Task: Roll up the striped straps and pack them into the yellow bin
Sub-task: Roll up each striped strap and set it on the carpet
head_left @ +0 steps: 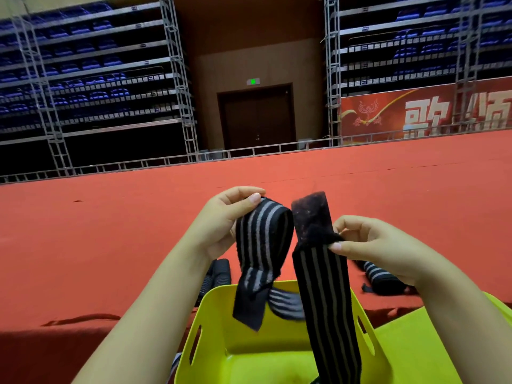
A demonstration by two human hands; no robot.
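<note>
I hold one long black strap with grey stripes (261, 239) up in front of me, unrolled. My left hand (221, 225) pinches a fold of it at the top left, and that part hangs down twisted. My right hand (379, 248) pinches the strap near its dark fuzzy fastener end (309, 214), which sticks upward. The long tail (327, 314) drops into the yellow bin (221, 303) below my hands. Two more straps lie rolled on the red floor: one (219, 274) behind my left wrist, one (383, 281) under my right hand.
Red carpet floor (110, 231) spreads all round. A second yellow surface (432, 345) lies right of the bin. Metal truss railing (249, 152), folded blue seating, a dark double door and a red banner stand far behind.
</note>
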